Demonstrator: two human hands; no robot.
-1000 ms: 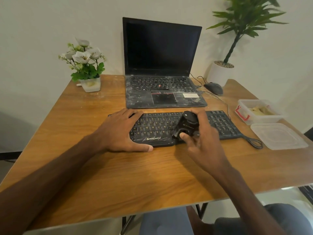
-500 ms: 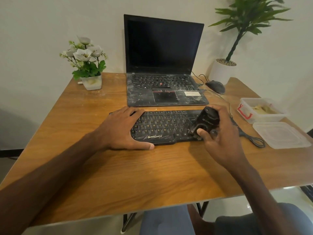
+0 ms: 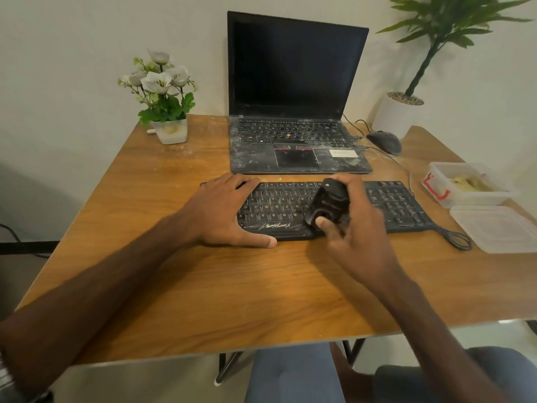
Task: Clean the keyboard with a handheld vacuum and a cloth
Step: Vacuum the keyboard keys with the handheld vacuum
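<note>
A black wired keyboard lies across the middle of the wooden table. My left hand rests flat on the keyboard's left end, thumb stretched along its front edge. My right hand grips a small black handheld vacuum, held down against the keys near the keyboard's middle. A yellowish cloth sits inside a clear container at the right.
A dusty open laptop stands behind the keyboard. A black mouse and a potted plant are at the back right, a white flower pot at the back left. The container's lid lies near the right edge.
My right hand first slid the vacuum right along the keyboard, then brought it back left toward the middle. My left hand stayed on the left end.
</note>
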